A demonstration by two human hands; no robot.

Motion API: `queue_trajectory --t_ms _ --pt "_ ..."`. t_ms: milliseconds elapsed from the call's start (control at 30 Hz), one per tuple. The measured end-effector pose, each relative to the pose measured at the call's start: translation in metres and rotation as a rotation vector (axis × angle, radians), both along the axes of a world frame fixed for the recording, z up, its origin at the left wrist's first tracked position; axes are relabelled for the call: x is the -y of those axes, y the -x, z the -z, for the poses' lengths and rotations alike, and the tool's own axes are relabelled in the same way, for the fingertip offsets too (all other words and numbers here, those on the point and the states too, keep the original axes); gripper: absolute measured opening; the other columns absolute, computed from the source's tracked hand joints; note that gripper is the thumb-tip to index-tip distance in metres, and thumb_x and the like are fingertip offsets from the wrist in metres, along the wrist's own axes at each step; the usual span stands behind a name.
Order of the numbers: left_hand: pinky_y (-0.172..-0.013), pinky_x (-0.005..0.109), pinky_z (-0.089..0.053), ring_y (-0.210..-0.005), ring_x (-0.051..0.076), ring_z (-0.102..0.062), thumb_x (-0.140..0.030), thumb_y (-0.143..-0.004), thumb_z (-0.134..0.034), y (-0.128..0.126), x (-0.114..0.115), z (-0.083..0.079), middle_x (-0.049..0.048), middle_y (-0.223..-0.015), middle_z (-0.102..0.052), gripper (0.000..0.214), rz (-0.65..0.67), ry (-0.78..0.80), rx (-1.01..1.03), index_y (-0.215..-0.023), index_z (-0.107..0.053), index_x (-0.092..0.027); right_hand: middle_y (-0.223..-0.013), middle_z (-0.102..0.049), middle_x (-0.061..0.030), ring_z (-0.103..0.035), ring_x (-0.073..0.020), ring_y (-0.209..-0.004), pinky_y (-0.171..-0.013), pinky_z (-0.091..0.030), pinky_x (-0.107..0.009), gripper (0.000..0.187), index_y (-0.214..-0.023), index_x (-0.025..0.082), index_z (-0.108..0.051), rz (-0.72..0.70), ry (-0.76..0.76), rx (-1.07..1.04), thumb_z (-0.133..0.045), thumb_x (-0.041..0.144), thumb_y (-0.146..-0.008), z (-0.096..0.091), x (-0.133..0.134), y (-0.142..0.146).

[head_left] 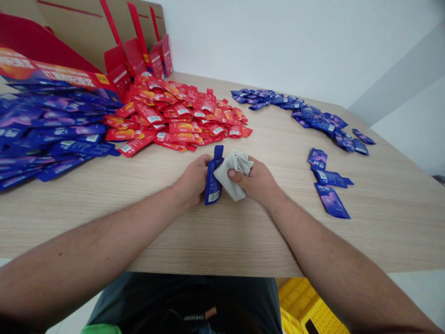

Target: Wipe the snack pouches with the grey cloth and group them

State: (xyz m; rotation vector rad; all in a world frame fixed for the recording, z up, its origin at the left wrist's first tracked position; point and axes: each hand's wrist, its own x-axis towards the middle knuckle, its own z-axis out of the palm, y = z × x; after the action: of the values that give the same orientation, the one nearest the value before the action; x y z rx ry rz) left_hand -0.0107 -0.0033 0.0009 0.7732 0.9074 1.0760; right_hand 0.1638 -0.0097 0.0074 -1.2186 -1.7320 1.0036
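My left hand (196,181) is closed around a blue sachet (213,181), held upright above the table with its narrow neck at the top and a barcode near the bottom. In my right hand (255,180) is a folded pale grey cloth (233,175), pinched under the thumb. The cloth's left edge touches or overlaps the sachet's right side. Fingers behind both things are hidden.
Heaped at the left are blue sachets (69,125), beside red sachets (181,116). Red cardboard boxes (120,69) stand behind them. More blue sachets (313,118) form a curved row at the back right, with several nearer (332,199). A yellow crate (309,306) sits below the table edge.
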Motion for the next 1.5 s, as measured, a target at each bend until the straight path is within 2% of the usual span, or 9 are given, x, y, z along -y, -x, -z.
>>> queue_trajectory --t_ms 167,333,467,667,767,933,1067,1200,1500 --pt "-0.06 0.031 -0.055 -0.061 0.017 -0.063 -0.019 -0.074 -0.07 -0.002 0.0 -0.006 -0.0008 -0.07 -0.066 0.017 -0.043 0.01 0.002 -0.089 -0.062 -0.02 -0.092 -0.076 -0.0055 -0.068 -0.0243 -0.081 -0.073 -0.051 -0.037 0.041 -0.105 0.02 -0.069 0.172 -0.115 0.174 -0.068 0.055 -0.083 -0.006 0.001 0.0" --pt "-0.078 0.034 -0.059 -0.083 0.018 -0.07 -0.035 -0.088 -0.062 0.0 0.002 -0.013 0.0056 -0.091 -0.073 0.019 -0.025 -0.068 0.183 -0.092 -0.065 -0.017 -0.102 -0.076 -0.0088 -0.07 -0.0279 -0.092 -0.081 -0.053 -0.041 0.044 -0.11 0.019 -0.069 0.357 -0.168 0.176 -0.065 0.055 -0.084 -0.006 -0.003 -0.002" --pt "-0.087 0.039 -0.059 -0.09 0.019 -0.071 -0.027 -0.078 -0.074 0.0 0.007 -0.01 0.0057 -0.094 -0.073 0.023 0.071 -0.22 0.093 -0.095 -0.064 -0.015 -0.103 -0.077 -0.0107 -0.07 -0.03 -0.094 -0.083 -0.053 -0.043 0.05 -0.112 0.017 -0.069 0.428 -0.171 0.143 -0.065 0.057 -0.083 -0.005 -0.008 -0.006" --pt "-0.084 0.039 -0.06 -0.082 0.017 -0.07 -0.019 -0.073 -0.076 -0.002 0.005 -0.006 0.0026 -0.086 -0.073 0.027 0.072 -0.292 -0.086 -0.098 -0.065 -0.015 -0.1 -0.077 -0.0106 -0.07 -0.0302 -0.092 -0.081 -0.053 -0.043 0.053 -0.111 0.018 -0.067 0.408 -0.155 0.12 -0.063 0.062 -0.082 -0.004 -0.008 -0.005" --pt "-0.077 0.036 -0.062 -0.072 0.015 -0.068 -0.019 -0.075 -0.075 -0.001 0.004 -0.004 0.0001 -0.076 -0.069 0.016 0.01 -0.273 -0.165 -0.084 -0.063 -0.016 -0.1 -0.076 -0.0104 -0.07 -0.0295 -0.092 -0.079 -0.053 -0.042 0.051 -0.11 0.019 -0.067 0.386 -0.15 0.128 -0.063 0.062 -0.083 -0.004 -0.006 -0.003" --pt "-0.069 0.033 -0.061 -0.064 0.013 -0.063 -0.022 -0.077 -0.075 0.0 0.002 -0.004 -0.0014 -0.069 -0.063 0.023 -0.062 -0.222 -0.171 -0.07 -0.053 -0.018 -0.103 -0.076 -0.0095 -0.069 -0.0284 -0.093 -0.081 -0.053 -0.041 0.047 -0.111 0.02 -0.066 0.356 -0.157 0.137 -0.066 0.058 -0.083 -0.012 -0.002 -0.006" --pt "-0.064 0.029 -0.055 -0.062 0.012 -0.059 -0.02 -0.074 -0.072 0.005 0.002 -0.004 -0.0021 -0.068 -0.06 0.02 0.017 -0.287 -0.208 -0.069 -0.053 -0.018 -0.098 -0.076 -0.0065 -0.069 -0.0262 -0.087 -0.078 -0.052 -0.039 0.04 -0.106 0.021 -0.068 0.174 -0.119 0.206 -0.07 0.053 -0.082 -0.02 -0.002 -0.011" --pt "-0.058 0.025 -0.047 -0.061 0.011 -0.055 -0.018 -0.073 -0.067 0.008 0.002 -0.006 -0.0015 -0.069 -0.059 0.02 0.123 -0.37 -0.261 -0.065 -0.049 -0.019 -0.101 -0.076 -0.0081 -0.068 -0.0267 -0.088 -0.078 -0.052 -0.04 0.042 -0.109 0.02 -0.069 0.287 -0.19 0.208 -0.068 0.053 -0.083 -0.023 -0.003 -0.015" --pt "-0.054 0.024 -0.041 -0.058 0.011 -0.051 -0.02 -0.07 -0.067 0.008 0.002 -0.007 -0.0022 -0.062 -0.054 0.017 0.173 -0.345 -0.317 -0.065 -0.051 -0.019 -0.094 -0.076 -0.0064 -0.068 -0.0253 -0.082 -0.071 -0.05 -0.036 0.042 -0.104 0.02 -0.068 0.194 -0.143 0.234 -0.07 0.055 -0.081 -0.023 -0.001 -0.014"
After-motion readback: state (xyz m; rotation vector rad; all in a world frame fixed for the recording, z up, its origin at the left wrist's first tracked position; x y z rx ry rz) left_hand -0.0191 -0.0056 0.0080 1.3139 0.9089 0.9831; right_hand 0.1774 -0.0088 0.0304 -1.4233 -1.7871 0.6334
